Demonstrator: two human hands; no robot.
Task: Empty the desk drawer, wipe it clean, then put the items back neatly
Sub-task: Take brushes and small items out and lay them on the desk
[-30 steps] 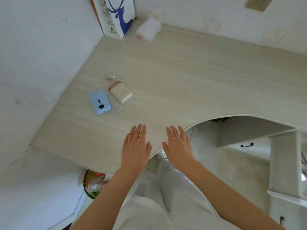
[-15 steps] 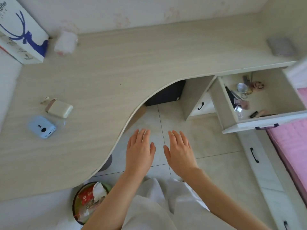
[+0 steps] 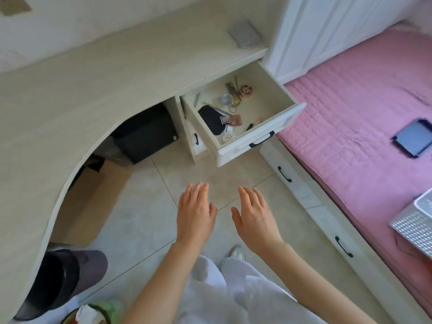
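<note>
Bench point(image 3: 98, 85): pale, curved front edge. Drawer point(image 3: 261, 139): pulled out from under the bench's right end beside the pink bed point(image 3: 350, 108), not yet emptied; holds a black pouch point(image 3: 211, 119), key ring point(image 3: 231, 102) and small oddments. Left hand point(image 3: 195, 213) and right hand point(image 3: 256, 217): over the floor, well short of the drawer, fingers straight, holding nothing. Emptying, wiping and restocking all appear outstanding.

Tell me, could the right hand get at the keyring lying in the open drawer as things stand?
Probably yes. The drawer is pulled out and uncovered, the keyring lies exposed on top, and the right hand is open and holds nothing, with only bare floor between. It would need to reach forward.
</note>
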